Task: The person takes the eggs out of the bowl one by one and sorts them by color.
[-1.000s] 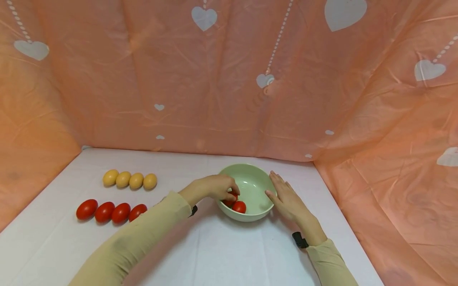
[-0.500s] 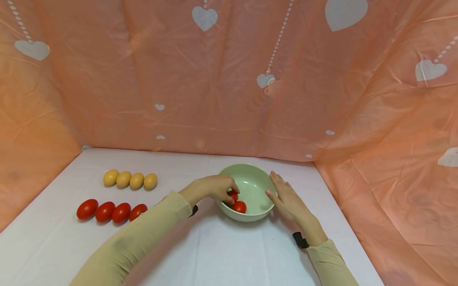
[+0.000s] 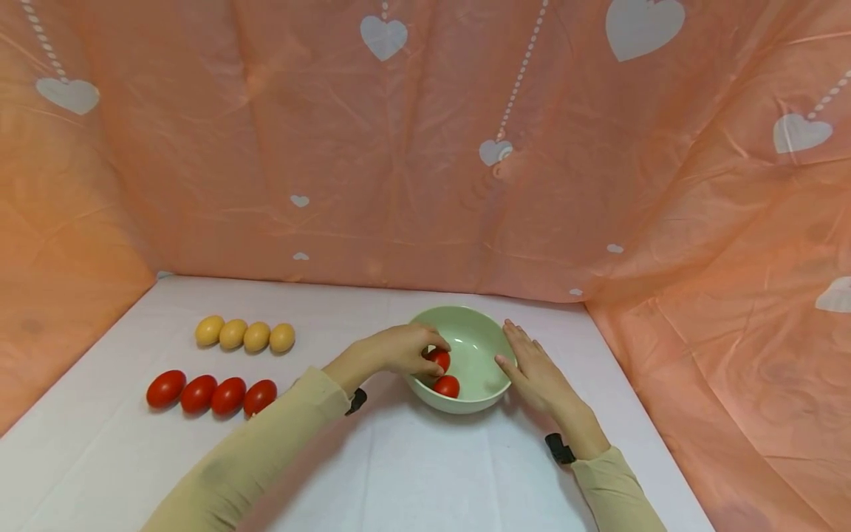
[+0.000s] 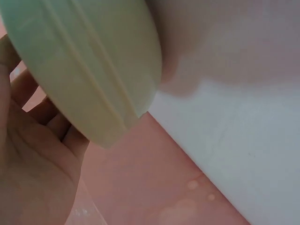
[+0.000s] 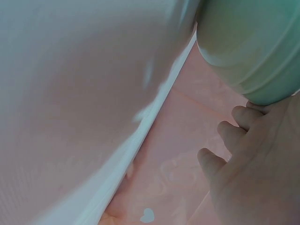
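A light green bowl (image 3: 475, 355) stands on the white-covered table. My left hand (image 3: 399, 349) reaches over its left rim, and thumb and fingers pinch a red egg (image 3: 439, 360) inside. Against the near wall of the bowl lies a second red egg (image 3: 447, 386). My right hand (image 3: 535, 373) rests along the right side of the bowl with its fingers fairly straight. From the left wrist, the bowl's outer wall (image 4: 93, 70) hides the fingertips and the egg. The right wrist view shows fingers (image 5: 232, 136) beside the bowl's underside (image 5: 248, 51).
To the left, several red eggs (image 3: 228, 397) lie in a row, the last one close to my left sleeve (image 3: 266, 436). Behind them is a row of several yellow eggs (image 3: 256, 337). A pink curtain (image 3: 399, 185) with white hearts surrounds the table (image 3: 425, 473).
The red egg under my left hand shows more and has shifted slightly up and to the right within the bowl. My right hand stays at the bowl's side.
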### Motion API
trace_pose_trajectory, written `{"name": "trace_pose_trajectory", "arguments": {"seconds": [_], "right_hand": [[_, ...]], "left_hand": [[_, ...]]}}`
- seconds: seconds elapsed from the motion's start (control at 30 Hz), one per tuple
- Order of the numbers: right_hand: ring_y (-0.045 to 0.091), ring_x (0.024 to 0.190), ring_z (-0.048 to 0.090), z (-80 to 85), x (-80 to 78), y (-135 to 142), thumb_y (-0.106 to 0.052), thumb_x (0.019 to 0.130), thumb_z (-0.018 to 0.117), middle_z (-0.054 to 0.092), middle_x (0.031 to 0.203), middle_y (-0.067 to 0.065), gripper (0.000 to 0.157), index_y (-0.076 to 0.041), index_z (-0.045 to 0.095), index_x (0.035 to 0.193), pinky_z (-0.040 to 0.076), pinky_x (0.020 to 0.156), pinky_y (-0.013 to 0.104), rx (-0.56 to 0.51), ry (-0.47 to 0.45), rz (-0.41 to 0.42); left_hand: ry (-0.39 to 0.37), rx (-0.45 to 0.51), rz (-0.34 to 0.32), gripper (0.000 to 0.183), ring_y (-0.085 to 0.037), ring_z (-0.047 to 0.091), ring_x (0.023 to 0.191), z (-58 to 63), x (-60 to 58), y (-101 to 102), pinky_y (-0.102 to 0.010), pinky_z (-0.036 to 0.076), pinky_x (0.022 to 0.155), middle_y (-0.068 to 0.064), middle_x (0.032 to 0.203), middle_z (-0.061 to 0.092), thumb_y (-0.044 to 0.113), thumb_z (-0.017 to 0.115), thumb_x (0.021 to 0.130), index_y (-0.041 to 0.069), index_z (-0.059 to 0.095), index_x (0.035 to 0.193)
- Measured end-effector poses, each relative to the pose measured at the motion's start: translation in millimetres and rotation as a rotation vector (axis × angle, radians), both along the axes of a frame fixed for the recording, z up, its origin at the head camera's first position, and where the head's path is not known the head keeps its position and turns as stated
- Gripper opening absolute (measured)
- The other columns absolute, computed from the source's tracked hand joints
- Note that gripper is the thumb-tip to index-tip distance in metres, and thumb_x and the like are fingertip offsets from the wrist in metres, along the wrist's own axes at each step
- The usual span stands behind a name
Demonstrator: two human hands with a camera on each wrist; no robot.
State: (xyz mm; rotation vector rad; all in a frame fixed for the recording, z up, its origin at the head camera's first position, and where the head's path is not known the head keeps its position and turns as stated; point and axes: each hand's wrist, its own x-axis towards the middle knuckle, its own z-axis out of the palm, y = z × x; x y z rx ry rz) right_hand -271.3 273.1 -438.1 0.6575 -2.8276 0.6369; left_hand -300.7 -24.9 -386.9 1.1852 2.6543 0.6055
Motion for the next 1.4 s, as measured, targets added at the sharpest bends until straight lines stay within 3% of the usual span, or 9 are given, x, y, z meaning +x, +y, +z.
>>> {"name": "trace_pose_trajectory", "arguments": {"seconds": [0.33, 0.8, 0.93, 1.17, 1.4], "right_hand": [[0.043, 0.155, 0.024, 0.9, -0.7, 0, -0.038, 0.111, 0.047, 0.026, 0.169, 0.018, 0.069, 0.004, 0.026, 0.161, 0.019, 0.123, 0.063, 0.003, 0.000, -0.001], [0.041, 0.156, 0.021, -1.5, -1.6, 0, -0.041, 0.111, 0.045, 0.024, 0.170, 0.017, 0.071, 0.004, 0.025, 0.162, 0.018, 0.124, 0.063, 0.005, -0.014, 0.003], [0.041, 0.156, 0.021, -2.2, -2.1, 0, -0.041, 0.111, 0.045, 0.023, 0.170, 0.017, 0.070, 0.004, 0.025, 0.162, 0.017, 0.124, 0.063, 0.011, -0.015, 0.002], [0.041, 0.156, 0.022, -2.4, -1.1, 1, -0.040, 0.111, 0.046, 0.023, 0.170, 0.017, 0.071, 0.003, 0.024, 0.162, 0.017, 0.124, 0.063, 0.003, -0.019, 0.002], [0.043, 0.155, 0.022, -0.1, -0.2, 1, -0.039, 0.111, 0.046, 0.024, 0.170, 0.019, 0.070, 0.004, 0.024, 0.162, 0.018, 0.123, 0.064, 0.004, -0.007, 0.009]], "left_hand": [[0.054, 0.179, 0.014, 0.043, -0.015, 0.066, 0.102, -1.1, 11.0, -7, -0.034, 0.053, 0.093, -0.001, 0.120, 0.067, 0.029, 0.078, 0.094, 0.008, 0.071, 0.131], [0.041, 0.402, 0.133, 0.042, -0.014, 0.062, 0.105, -8.0, 34.8, -24, -0.034, 0.056, 0.089, 0.003, 0.126, 0.064, 0.029, 0.083, 0.091, 0.013, 0.070, 0.128], [0.041, 0.443, 0.168, 0.044, -0.014, 0.063, 0.105, -8.2, 41.6, -32, -0.041, 0.058, 0.086, 0.002, 0.128, 0.063, 0.026, 0.083, 0.091, 0.014, 0.069, 0.131], [0.076, 0.486, 0.216, 0.045, -0.013, 0.061, 0.105, -9.1, 52.1, -50, -0.032, 0.055, 0.075, 0.004, 0.128, 0.063, 0.026, 0.084, 0.090, 0.016, 0.070, 0.132], [0.099, 0.516, 0.255, 0.046, -0.017, 0.062, 0.106, -9.1, 62.0, -68, -0.033, 0.058, 0.075, 0.002, 0.128, 0.064, 0.024, 0.086, 0.088, 0.016, 0.070, 0.130]]}}
